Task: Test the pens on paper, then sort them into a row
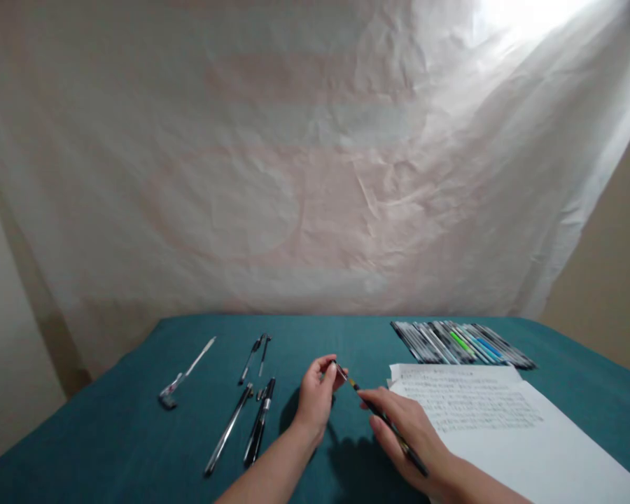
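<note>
In the middle of the table, my right hand [407,430] is closed round a slim black pen [383,418] with a gold-coloured section toward its front. The pen slants up and left to my left hand [318,399]. There the thumb and fingers pinch a narrow dark piece at the pen's front end. Whether that piece is separate from the barrel I cannot tell. Left of my hands lie a clear-barrelled pen [228,430] and a black pen [260,423], with small parts beside their upper ends.
Two thin pens [249,360] lie farther back. A white stick-like item with a crumpled clear end [176,387] is at far left. A row of many pens [462,343] lies at the back right, behind written-on paper sheets [496,448]. The cloth-covered table [120,434] meets a hanging sheet [315,210].
</note>
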`<action>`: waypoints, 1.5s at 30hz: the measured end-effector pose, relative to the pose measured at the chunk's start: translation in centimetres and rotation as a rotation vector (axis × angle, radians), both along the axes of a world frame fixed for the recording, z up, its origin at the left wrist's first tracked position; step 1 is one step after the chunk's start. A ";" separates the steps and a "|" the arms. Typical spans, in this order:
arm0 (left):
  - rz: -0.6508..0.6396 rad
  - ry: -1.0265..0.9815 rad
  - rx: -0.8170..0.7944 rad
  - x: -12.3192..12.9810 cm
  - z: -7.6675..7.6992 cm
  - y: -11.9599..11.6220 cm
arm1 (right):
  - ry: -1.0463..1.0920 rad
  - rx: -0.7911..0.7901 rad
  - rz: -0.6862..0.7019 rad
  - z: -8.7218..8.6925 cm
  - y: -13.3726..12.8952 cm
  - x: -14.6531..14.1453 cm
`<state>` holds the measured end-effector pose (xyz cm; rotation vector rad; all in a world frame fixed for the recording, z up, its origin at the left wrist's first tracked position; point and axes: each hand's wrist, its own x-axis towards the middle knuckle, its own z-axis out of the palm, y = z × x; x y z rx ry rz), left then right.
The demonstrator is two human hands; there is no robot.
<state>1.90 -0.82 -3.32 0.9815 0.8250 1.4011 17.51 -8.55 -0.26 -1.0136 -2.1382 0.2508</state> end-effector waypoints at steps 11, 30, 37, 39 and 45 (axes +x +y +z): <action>-0.083 -0.203 -0.109 0.0 -0.1 0.0 | -0.114 0.146 -0.029 -1.6 0.6 0.1; -0.265 -0.100 -0.060 0.8 0.6 -1.6 | -0.298 0.209 -0.077 -2.2 1.0 0.1; -0.299 -0.102 -0.080 0.8 1.2 -2.1 | -0.332 0.225 -0.067 -2.2 0.9 -0.1; -0.308 -0.111 -0.089 0.8 1.3 -2.1 | -0.331 0.227 -0.068 -2.2 0.8 -0.1; -0.296 -0.142 -0.128 0.7 1.2 -1.9 | -0.328 0.169 -0.066 -1.3 1.1 -0.4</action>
